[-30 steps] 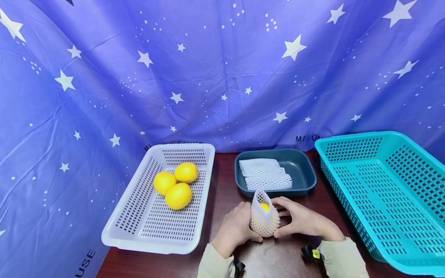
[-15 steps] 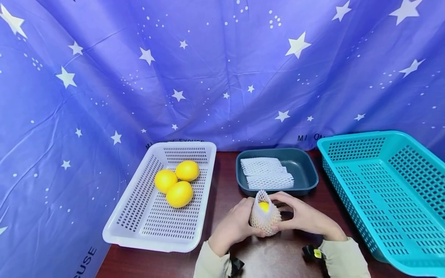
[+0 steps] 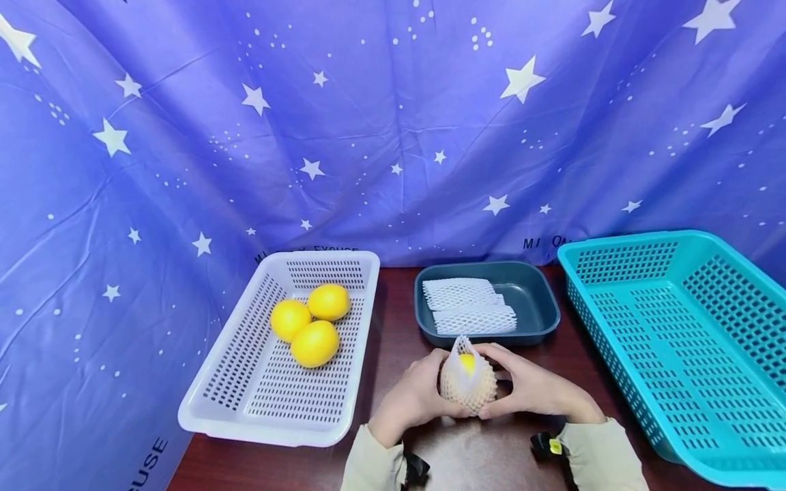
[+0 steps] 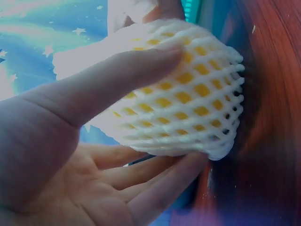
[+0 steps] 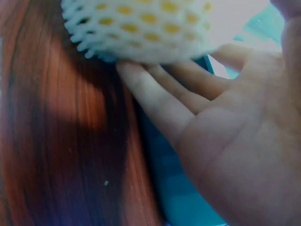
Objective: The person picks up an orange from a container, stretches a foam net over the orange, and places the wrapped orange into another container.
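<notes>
A yellow fruit (image 3: 467, 363) sits inside a white foam net sleeve (image 3: 457, 390), its top showing through the sleeve's pointed, open upper end. My left hand (image 3: 417, 390) holds the sleeved fruit from the left, and my right hand (image 3: 535, 386) holds it from the right. In the left wrist view, the left thumb lies across the foam net (image 4: 188, 101) while the other fingers support the opposite side. Yellow shows through the mesh. Fingertips of the right hand (image 5: 235, 127) touch the net's lower side in the right wrist view.
Three yellow fruits (image 3: 315, 344) lie in a white basket (image 3: 202, 409) on the left. Behind the hands, a dark tray (image 3: 535, 300) holds flat white foam sleeves (image 3: 475, 319). A turquoise basket (image 3: 666, 341) stands right on the brown table (image 3: 393, 293); a starry curtain (image 3: 368, 136) hangs behind.
The sleeve's upper opening has narrowed and its lower part looks rounder around the fruit. Both hands stay in nearly the same place, with the left thumb slightly higher.
</notes>
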Tool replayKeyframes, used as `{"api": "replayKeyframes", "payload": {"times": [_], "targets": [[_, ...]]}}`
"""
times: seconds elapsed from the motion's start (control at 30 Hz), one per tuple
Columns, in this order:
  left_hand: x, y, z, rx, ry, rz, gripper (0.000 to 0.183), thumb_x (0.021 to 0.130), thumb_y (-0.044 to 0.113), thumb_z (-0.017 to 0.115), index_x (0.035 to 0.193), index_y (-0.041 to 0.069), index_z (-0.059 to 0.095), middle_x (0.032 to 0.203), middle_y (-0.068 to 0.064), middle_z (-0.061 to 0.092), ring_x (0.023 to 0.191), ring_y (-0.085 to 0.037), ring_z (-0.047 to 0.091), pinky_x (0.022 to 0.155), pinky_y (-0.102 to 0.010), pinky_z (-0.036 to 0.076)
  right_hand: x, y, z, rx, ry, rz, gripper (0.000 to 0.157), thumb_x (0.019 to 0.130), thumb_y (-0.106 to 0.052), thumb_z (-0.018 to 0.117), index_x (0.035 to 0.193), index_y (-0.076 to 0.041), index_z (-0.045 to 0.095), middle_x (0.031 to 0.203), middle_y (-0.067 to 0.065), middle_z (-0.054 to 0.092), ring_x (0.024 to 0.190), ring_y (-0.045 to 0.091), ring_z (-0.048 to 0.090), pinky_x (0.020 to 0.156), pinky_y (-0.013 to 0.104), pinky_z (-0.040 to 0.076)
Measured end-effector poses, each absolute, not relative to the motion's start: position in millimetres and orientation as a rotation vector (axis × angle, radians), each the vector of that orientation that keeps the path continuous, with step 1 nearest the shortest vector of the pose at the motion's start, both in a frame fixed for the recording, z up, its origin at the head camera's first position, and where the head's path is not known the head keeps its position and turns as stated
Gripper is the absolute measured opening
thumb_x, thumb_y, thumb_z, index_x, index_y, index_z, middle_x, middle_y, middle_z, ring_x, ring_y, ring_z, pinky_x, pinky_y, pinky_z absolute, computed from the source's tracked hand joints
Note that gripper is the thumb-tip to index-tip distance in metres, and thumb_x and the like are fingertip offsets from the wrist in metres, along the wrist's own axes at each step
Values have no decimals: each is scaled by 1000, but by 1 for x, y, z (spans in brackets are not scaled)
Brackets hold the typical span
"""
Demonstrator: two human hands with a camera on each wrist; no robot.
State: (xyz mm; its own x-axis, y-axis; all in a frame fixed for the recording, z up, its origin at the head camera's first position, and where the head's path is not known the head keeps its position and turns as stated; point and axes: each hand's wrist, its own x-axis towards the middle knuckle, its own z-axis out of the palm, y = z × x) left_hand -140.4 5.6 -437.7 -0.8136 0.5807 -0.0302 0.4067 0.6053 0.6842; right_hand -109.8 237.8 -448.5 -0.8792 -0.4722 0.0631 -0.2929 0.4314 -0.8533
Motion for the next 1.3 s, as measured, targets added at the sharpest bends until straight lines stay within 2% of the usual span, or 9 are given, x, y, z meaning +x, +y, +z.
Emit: {"api": "replayKeyframes", "payload": {"times": [0.1,0.23,0.33,0.47,0.6,0.8,0.9,1.03,1.3], "targets": [[-141,6,-438,798,2591,1059,69,65,34,92,121,13,59,107,-1,68,95,-14,62,80,-25,49,-109,235,-449,-626,2648,-1348,86,74,-41,87,145,-17,45,142,6,51,126,10,47,103,22,42],[-141,6,-439,793,2569,1182,67,67,38,91,121,14,60,104,3,70,92,-7,63,79,-21,50,-111,233,-452,-576,2786,-1323,82,71,-47,87,141,-24,51,136,-4,56,122,10,51,101,31,47],[-140,6,-436,781,2489,1322,66,68,36,92,121,13,61,100,5,71,85,0,63,75,-18,51,-111,235,-450,-560,2820,-1339,81,72,-45,87,141,-25,51,134,-6,57,119,8,53,99,32,48],[-138,5,-431,770,2398,1431,67,68,32,92,124,12,61,101,4,71,82,2,65,73,-18,53,-108,237,-445,-591,2810,-1379,79,72,-39,88,141,-25,51,129,-7,59,114,7,54,96,29,48],[-136,7,-426,784,2293,1578,68,71,26,91,130,14,59,119,0,66,96,-5,67,80,-19,55,-106,240,-438,-591,2826,-1412,79,73,-33,88,141,-28,49,129,-8,59,113,6,54,93,29,49],[-135,9,-418,877,2046,1859,73,77,9,85,140,17,50,137,-3,54,120,-19,58,93,-25,53,-103,241,-425,-588,2795,-1595,85,74,-17,86,147,-27,43,134,-2,55,118,4,50,94,28,48],[-134,9,-414,927,1989,1925,73,78,6,84,140,19,49,139,-2,52,122,-21,57,95,-28,53,-103,239,-419,-665,2741,-1700,88,75,-8,83,150,-22,40,139,3,51,121,4,49,97,21,46],[-134,9,-411,971,1985,1955,71,78,5,82,139,18,50,140,-3,50,120,-23,57,94,-30,54,-102,236,-415,-734,2728,-1764,90,73,-5,80,151,-20,38,143,0,47,123,4,48,98,15,42],[-135,7,-408,967,1995,1969,67,79,7,81,138,17,51,136,-4,54,117,-30,59,91,-30,56,-101,227,-414,-671,2713,-1871,84,73,-4,77,148,-17,42,132,-3,53,111,8,55,88,20,50]]}}
